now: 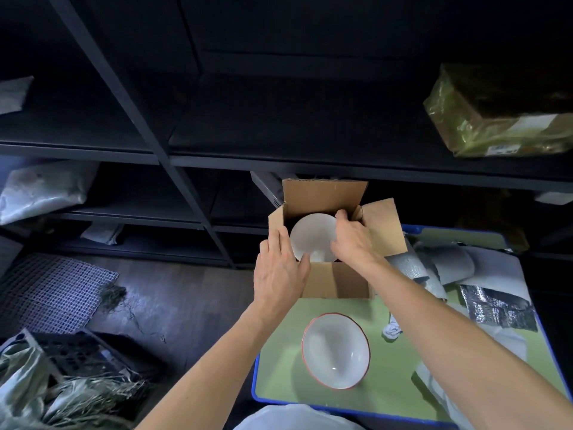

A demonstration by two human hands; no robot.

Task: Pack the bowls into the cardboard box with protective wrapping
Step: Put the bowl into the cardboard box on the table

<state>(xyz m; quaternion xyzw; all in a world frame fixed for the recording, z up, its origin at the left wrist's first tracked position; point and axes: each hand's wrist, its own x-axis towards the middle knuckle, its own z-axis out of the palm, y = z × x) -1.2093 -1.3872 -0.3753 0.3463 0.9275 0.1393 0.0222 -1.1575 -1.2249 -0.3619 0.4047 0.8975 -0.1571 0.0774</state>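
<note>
Left hand (279,270), right hand (352,240) grip bowl (313,235)

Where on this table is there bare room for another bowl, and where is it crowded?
Bare table lies left of the red-rimmed bowl, up to the blue edge, and just right of it. The strip between it and the box is narrow. Crowded: wrapping sheets cover the right side; left hand and right hand hold the white bowl in the box.
</note>
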